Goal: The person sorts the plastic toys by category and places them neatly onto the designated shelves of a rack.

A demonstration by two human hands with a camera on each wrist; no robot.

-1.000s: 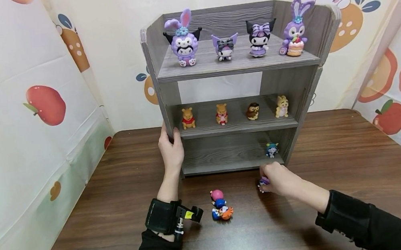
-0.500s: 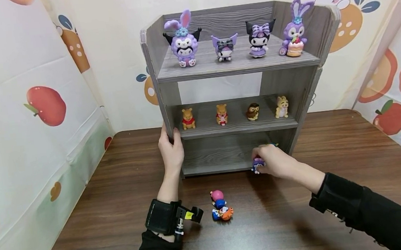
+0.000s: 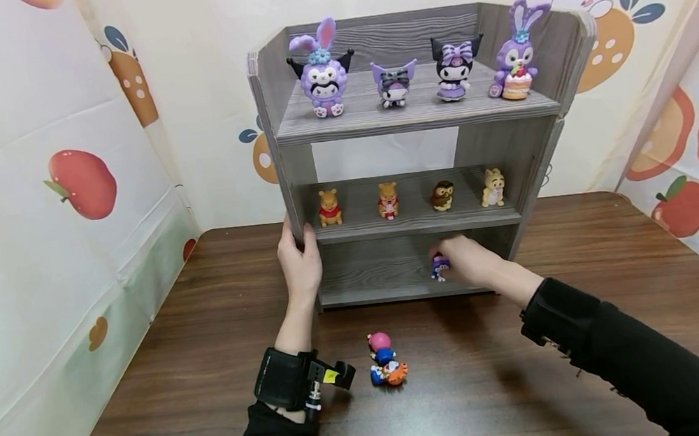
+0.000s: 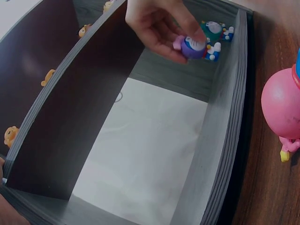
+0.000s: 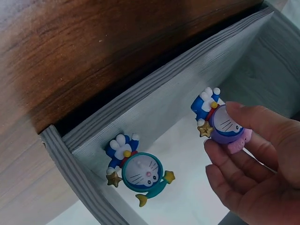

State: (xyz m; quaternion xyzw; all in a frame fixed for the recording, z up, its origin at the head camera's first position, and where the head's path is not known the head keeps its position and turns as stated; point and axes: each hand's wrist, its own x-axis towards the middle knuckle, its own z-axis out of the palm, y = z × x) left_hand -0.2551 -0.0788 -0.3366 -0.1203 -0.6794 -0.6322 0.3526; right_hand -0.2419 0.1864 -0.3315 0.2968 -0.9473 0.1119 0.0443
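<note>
My right hand (image 3: 470,260) pinches a purple-hooded cat figurine (image 5: 214,123) between thumb and fingers, inside the bottom compartment of a grey wooden shelf (image 3: 404,127). The figurine is upright, its feet close over the bottom board. Beside it, at the right end of that board, stands a similar figurine with a teal hood (image 5: 143,171); in the head view my right hand hides it. My left hand (image 3: 299,261) grips the shelf's left side panel at the height of the middle board, thumb to the inside.
Several loose figurines, one pink (image 3: 379,341) and one orange (image 3: 395,373) among them, lie on the brown table (image 3: 444,412) before the shelf. Small bears (image 3: 329,207), an owl (image 3: 442,196) and a yellow rabbit (image 3: 492,187) line the middle board. Larger purple figurines (image 3: 323,83) stand on top.
My right hand has lifted the purple-hooded figurine off the table and carried it forward, over the front edge into the bottom compartment. My left hand has stayed on the side panel.
</note>
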